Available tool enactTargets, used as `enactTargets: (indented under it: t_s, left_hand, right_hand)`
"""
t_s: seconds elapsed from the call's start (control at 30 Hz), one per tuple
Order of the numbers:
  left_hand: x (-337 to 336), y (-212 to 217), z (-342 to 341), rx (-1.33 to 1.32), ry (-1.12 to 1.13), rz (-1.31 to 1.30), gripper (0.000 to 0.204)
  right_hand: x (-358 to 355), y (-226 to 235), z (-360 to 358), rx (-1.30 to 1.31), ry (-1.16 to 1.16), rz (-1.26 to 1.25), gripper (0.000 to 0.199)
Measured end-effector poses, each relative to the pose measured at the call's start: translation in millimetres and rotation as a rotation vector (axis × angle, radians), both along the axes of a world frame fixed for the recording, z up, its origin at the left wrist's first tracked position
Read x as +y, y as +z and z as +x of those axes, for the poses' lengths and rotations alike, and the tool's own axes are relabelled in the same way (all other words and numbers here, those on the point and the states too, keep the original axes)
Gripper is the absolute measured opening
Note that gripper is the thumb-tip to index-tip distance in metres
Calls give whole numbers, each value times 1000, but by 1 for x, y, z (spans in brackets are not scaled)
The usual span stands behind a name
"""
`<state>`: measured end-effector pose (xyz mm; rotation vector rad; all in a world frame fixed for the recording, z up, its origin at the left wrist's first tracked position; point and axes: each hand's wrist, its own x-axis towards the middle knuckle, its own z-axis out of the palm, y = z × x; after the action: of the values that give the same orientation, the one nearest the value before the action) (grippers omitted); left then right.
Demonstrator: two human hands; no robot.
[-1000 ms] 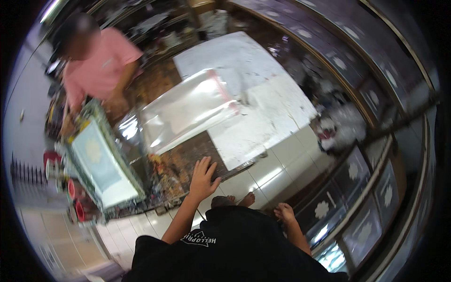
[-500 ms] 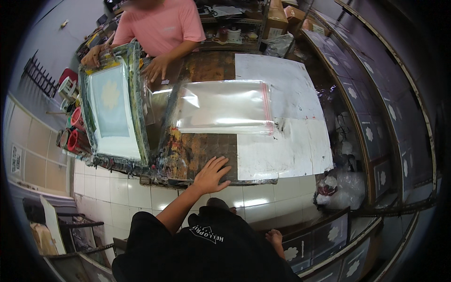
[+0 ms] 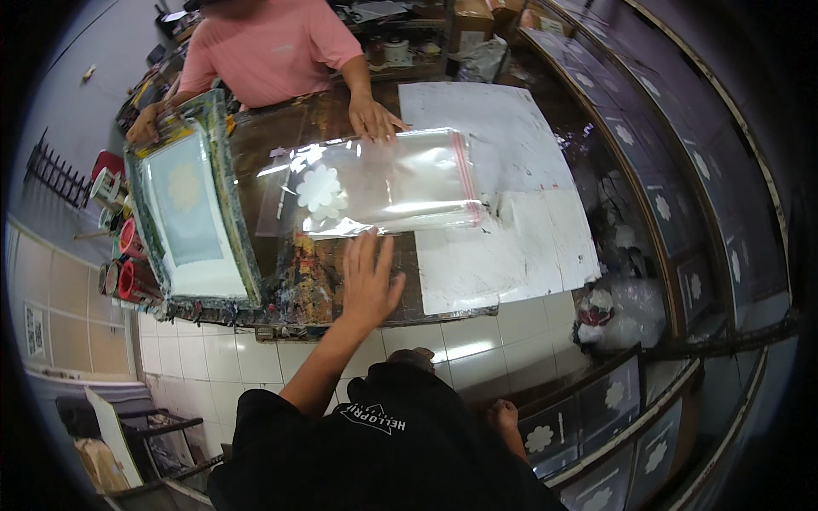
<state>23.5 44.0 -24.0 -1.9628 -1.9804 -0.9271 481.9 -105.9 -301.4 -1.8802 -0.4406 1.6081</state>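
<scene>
My left hand [image 3: 369, 277] is open, fingers stretched out, its fingertips at the near edge of a stack of clear plastic bags [image 3: 430, 175] with red-striped ends. At the left of this stack, a clear sheet or bag with a white flower print [image 3: 320, 192] lies over it. My right hand [image 3: 504, 417] is low at my right side, fingers curled, with nothing visible in it. Across the table, a person in a pink shirt has one hand [image 3: 372, 117] at the bags' far edge and the other [image 3: 145, 125] on a tilted printing screen [image 3: 192, 217] bearing a flower shape.
White sheets [image 3: 503, 255] cover the right of the paint-stained table [image 3: 281, 311]. Ink pots [image 3: 136, 279] stand beyond its left edge. Racks [image 3: 660, 204] holding flower-printed clear pieces line the right, and another rack [image 3: 579, 426] is close to my right hand. A bundle of plastic [image 3: 630, 315] lies beside the table.
My left hand has moved forward from the table's near edge to the bags. The other person's hand has moved right to the bags' far edge. A white flower print now shows over the stack.
</scene>
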Motion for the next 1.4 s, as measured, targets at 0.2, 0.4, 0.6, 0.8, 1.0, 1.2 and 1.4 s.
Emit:
enactTargets:
  t_s: [0.2, 0.4, 0.6, 0.8, 1.0, 1.2, 1.4]
  left_hand:
    - [69, -24, -12, 260, -9, -215, 71]
    - [107, -50, 12, 264, -141, -188, 35]
    - [65, 0, 94, 228, -537, -144, 38]
    - [24, 8, 182, 238, -946, -171, 44]
    - [4, 8, 215, 316, -1296, -216, 44]
    - [-12, 11, 232, 198, -1545, -339, 54]
    - [9, 5, 225, -51, -1537, -357, 55]
  right_hand:
    - [-15, 34, -16, 19, -100, -84, 5]
    - [-17, 21, -10, -6, -67, -34, 12]
    - [86, 206, -73, 410, -127, 365, 42]
    - [136, 305, -79, 322, 114, 686, 44]
    - [108, 280, -59, -48, 60, 639, 36]
    - [67, 261, -41, -161, -112, 661, 32]
    - [40, 272, 4, -413, -136, 599, 32]
